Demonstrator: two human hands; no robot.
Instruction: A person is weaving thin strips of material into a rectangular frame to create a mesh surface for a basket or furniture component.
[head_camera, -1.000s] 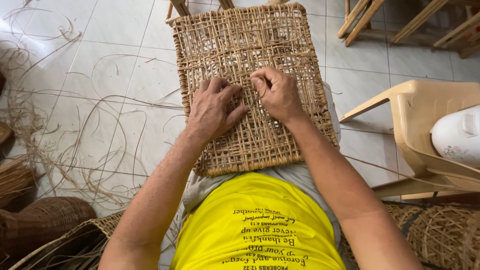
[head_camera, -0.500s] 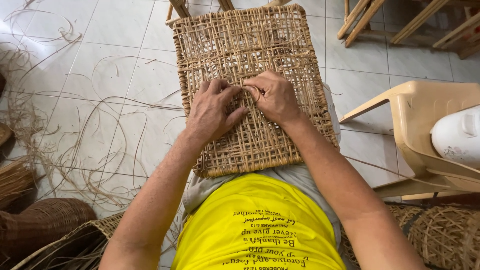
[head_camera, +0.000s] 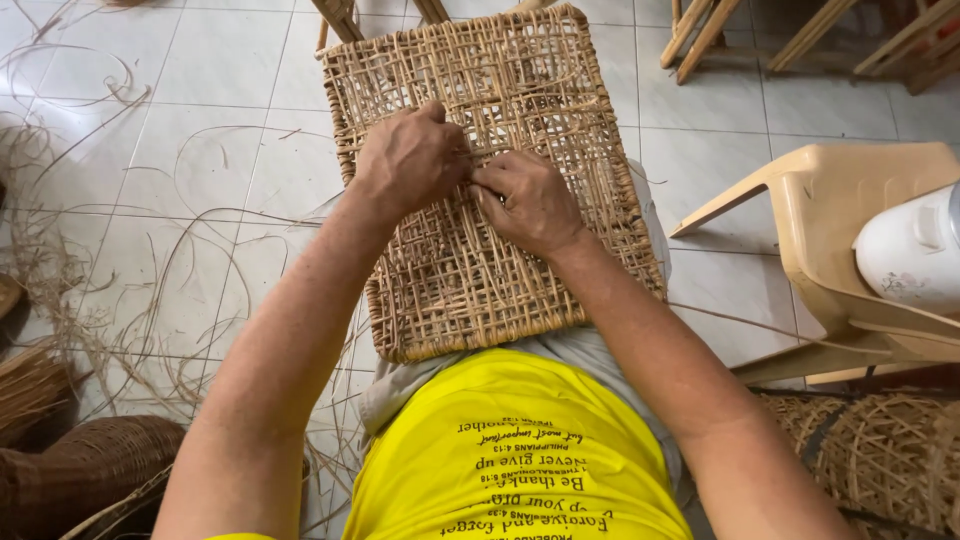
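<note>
A: Surroundings first. What lies around the work?

B: Loose pale cane strands (head_camera: 130, 300) curl across the white tiled floor (head_camera: 230, 70) on the person's left. A dark brown wicker basket (head_camera: 85, 475) sits at the lower left corner. On the right stands a beige plastic chair (head_camera: 840, 215) with a white rounded container (head_camera: 910, 250) on its seat, and an open-weave cane ball (head_camera: 880, 460) lies below it. Wooden chair legs (head_camera: 700, 35) show at the top edge.

A: The piece itself?

B: A tan, square, open-weave cane panel (head_camera: 560, 110) rests on the person's lap, its near edge against the yellow printed shirt (head_camera: 510, 450), its far edge tilted away over the floor. Nothing blocks the view of it but the hands.

A: Hands?

B: Both forearms reach forward and meet at the panel's middle. The left hand (head_camera: 410, 160) lies knuckles up, fingers curled down into the weave. The right hand (head_camera: 525, 200) is just beside it, touching, fingertips pinched together at the strands. Whether either pinch holds one strand, I cannot tell.
</note>
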